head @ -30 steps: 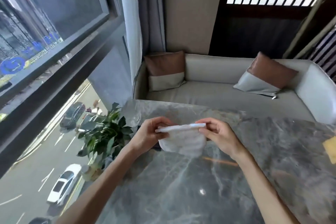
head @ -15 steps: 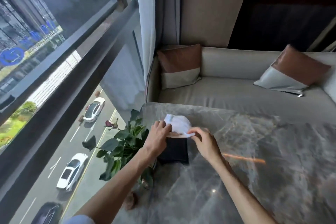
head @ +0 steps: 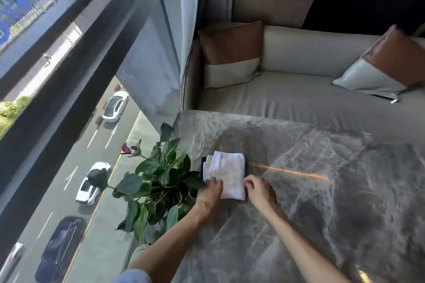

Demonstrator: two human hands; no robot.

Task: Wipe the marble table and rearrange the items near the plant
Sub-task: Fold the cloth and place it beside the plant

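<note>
Spanning the far side of the view, a pale sofa (head: pixel 299 99) carries two brown-and-grey cushions, one at its window end (head: pixel 230 53) & one at the far right (head: pixel 381 64). Nearer the camera lies the grey marble table (head: pixel 310 190), w/ a thin orange streak of light across its top. At the table's window-side edge stands a leafy green plant (head: pixel 156 181), one dark red bud on top. Just beyond the leaves sits a clear glass dish (head: pixel 197 146), tilted; what props it cannot be told. A folded white cloth (head: pixel 226 174) lies flat on the table just beside the plant, over a dark flat item (head: pixel 203 165) of which only a left sliver shows. L. hand (head: pixel 210 193): fingers curled onto the cloth's near-left edge, pressing it down. R. hand (head: pixel 258 190): fingertips touch the cloth's near-right edge; pinching or only pressing, cannot tell.
</note>
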